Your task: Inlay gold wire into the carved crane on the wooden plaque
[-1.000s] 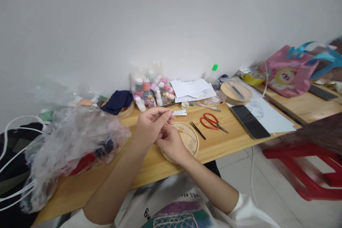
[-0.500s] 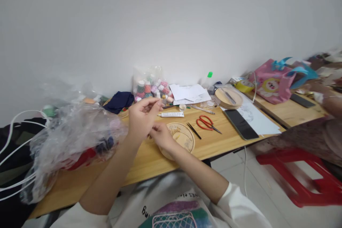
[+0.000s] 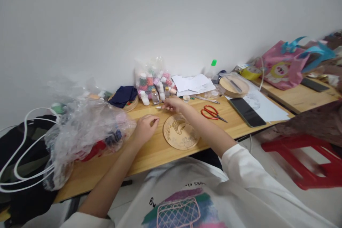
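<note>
My right hand (image 3: 173,103) reaches to the back of the desk, its fingers closed over a white tube (image 3: 158,107). Only the tube's narrow tip shows, left of the fingers; its body is hidden under the hand. Closer to me, my left hand (image 3: 146,127) hovers over the wood with thumb and fingers curled together. Whatever it may hold is too small to make out. Between my forearms lies a round wooden disc (image 3: 182,142) with a drawn pattern and a gold-coloured curved design.
Small bottles (image 3: 155,97) stand behind my right hand. Red-handled scissors (image 3: 211,112) and a phone (image 3: 247,112) lie to the right. A crumpled plastic bag (image 3: 88,128) covers the left side. White papers (image 3: 193,83) lie near the wall, and a red stool (image 3: 296,146) stands on the floor.
My hands, close together before, have moved apart. The right has gone up and forward onto the tube; the left has come lower. My right arm now covers the tweezers, and the view has shifted.
</note>
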`<state>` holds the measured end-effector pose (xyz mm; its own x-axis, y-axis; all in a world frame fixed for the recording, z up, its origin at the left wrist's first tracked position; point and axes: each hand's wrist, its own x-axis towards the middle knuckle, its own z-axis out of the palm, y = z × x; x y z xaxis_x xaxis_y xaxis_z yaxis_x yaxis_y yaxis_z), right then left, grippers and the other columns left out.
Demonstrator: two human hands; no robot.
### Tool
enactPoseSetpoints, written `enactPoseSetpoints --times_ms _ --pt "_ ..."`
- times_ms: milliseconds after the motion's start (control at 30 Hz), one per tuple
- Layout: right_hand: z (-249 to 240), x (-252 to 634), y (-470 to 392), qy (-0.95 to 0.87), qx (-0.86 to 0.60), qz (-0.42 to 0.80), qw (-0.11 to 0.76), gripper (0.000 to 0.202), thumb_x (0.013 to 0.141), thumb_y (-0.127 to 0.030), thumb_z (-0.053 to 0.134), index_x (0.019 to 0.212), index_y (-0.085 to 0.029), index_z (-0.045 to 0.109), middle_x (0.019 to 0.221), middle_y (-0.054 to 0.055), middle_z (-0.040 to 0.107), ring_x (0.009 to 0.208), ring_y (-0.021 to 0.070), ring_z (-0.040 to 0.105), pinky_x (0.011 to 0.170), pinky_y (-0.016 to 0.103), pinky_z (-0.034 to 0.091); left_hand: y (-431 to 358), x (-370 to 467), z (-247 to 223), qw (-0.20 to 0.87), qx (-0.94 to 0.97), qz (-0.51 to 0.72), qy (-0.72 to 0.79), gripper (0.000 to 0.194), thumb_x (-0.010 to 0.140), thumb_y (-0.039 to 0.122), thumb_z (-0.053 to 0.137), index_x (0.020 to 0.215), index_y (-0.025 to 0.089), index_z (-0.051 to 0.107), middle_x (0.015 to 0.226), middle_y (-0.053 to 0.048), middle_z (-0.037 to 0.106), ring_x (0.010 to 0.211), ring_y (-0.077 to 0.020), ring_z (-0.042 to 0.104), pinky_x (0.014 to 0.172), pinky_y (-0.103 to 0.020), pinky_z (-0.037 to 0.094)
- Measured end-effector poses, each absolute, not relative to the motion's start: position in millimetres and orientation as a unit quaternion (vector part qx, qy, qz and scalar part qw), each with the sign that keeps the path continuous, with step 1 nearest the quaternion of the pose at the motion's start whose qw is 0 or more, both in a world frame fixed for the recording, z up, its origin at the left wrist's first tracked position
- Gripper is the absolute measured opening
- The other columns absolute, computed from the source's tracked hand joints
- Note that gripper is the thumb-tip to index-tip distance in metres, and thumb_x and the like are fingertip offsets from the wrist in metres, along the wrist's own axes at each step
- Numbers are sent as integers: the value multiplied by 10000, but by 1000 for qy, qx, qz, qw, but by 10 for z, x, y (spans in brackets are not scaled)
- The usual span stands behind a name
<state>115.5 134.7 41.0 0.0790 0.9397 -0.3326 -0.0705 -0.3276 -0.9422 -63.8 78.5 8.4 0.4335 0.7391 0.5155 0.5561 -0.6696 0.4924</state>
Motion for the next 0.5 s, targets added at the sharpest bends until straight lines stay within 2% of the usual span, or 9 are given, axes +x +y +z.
enactPoseSetpoints --times_ms 100,233,367,500 --pt "439 1428 1309 -433 -637 532 352 379 942 -381 605 1253 -167 580 1258 96 613 1080 219 633 908 440 561 942 -598 -51 122 854 340 374 171 827 163 563 772 199 720 799 -71 735 759 -223 674 734 -367 557" --pt "420 1778 1177 -505 -690 436 282 363 945 -383 600 1238 -170 590 1246 93 619 1067 213 636 903 431 563 1195 -459 -113 122 872 327 342 195 862 181 544 814 188 732 1031 -118 725 999 -286 659 906 -486 528" --pt "325 1952 1071 -571 -712 328 244 339 942 -385 603 1202 -168 607 1233 83 626 1076 214 632 917 437 554 1431 -302 -177 142 882 320 317 160 849 170 581 799 191 732 1082 -101 721 1000 -265 671 922 -473 538" --pt "208 1981 1046 -627 -692 260 244 135 905 -241 629 971 -143 695 1052 86 688 999 202 626 935 398 492 1530 -238 -269 147 874 334 321 159 879 178 575 845 193 730 1060 -82 725 964 -227 683 895 -429 552"
